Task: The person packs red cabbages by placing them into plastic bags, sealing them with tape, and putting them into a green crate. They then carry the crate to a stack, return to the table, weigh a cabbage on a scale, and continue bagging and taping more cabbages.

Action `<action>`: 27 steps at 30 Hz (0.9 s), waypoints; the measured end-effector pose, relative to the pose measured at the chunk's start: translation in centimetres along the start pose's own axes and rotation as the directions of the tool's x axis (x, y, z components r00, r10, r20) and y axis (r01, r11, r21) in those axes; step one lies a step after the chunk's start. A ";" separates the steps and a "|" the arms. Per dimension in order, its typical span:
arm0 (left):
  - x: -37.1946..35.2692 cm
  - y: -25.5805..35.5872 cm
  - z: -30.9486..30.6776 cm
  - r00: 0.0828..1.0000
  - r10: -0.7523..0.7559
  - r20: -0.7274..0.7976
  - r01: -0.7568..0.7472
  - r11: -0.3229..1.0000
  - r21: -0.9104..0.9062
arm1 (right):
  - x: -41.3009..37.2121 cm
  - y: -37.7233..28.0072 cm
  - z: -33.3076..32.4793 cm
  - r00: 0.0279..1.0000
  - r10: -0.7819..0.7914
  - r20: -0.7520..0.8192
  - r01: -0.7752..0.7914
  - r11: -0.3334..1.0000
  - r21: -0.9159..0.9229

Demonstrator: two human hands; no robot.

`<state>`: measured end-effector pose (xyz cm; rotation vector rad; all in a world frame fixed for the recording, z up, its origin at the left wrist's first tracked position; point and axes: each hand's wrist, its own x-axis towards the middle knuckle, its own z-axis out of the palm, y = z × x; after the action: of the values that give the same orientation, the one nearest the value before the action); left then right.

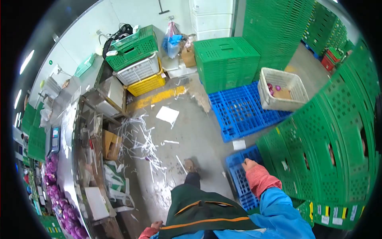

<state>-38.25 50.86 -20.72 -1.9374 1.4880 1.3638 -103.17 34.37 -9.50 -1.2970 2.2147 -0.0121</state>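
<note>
My right hand (249, 164) hangs above a small blue pallet (241, 175), apart from it, beside the tall stack of green crates (314, 147). Its fingers are curled in, and nothing shows in them. Low in the view, my left hand (157, 225) is near my dark green apron (203, 213); its fingers are too small and partly hidden to judge. Red checked cuffs cover both wrists. Along the steel worktable (69, 135) on the left lies a row of purple wrapped produce (59, 199), out of reach of both hands.
A larger blue pallet (234, 115) bears green crates (227, 59) and a whitish crate (282, 89) holding a few purple items. White paper strips (139, 139) litter the floor. Green, white and yellow crates (145, 83) stand by the wall. Cardboard (111, 143) sits under the worktable.
</note>
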 end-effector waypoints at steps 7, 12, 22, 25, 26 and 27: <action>19.0 5.6 -15.6 0.985 -0.167 -0.042 0.125 0.861 -0.493 | 18.1 -10.3 -6.3 0.986 -0.163 0.046 0.166 0.984 -0.071; 21.2 25.8 -34.2 0.969 -0.217 -0.117 -0.039 0.334 -0.942 | 29.2 -18.5 -14.9 0.975 -0.192 -0.111 0.188 0.981 -0.048; 34.5 34.0 -38.3 0.980 0.070 -0.188 -0.174 0.767 -0.618 | 71.2 -26.5 -38.7 0.864 -0.291 -0.411 0.166 0.935 -0.313; 31.0 36.9 -31.7 0.999 0.024 -0.037 -0.031 0.983 -0.183 | 81.4 -30.5 -43.7 0.966 -0.167 -0.198 0.074 0.910 -0.408; 30.3 39.6 -28.7 0.986 -0.152 0.067 0.161 0.976 -0.146 | 93.2 -24.7 -40.6 0.955 -0.233 -0.185 0.120 0.871 -0.476; 31.0 43.5 -29.3 0.849 -0.437 0.297 0.514 0.813 -0.273 | 94.7 -26.2 -41.4 0.958 -0.259 -0.126 0.145 0.811 -0.567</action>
<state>-62.89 -4.91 -20.78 -2.0811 0.6119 1.5966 -136.86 -66.80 -11.38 -1.9178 2.3229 0.4763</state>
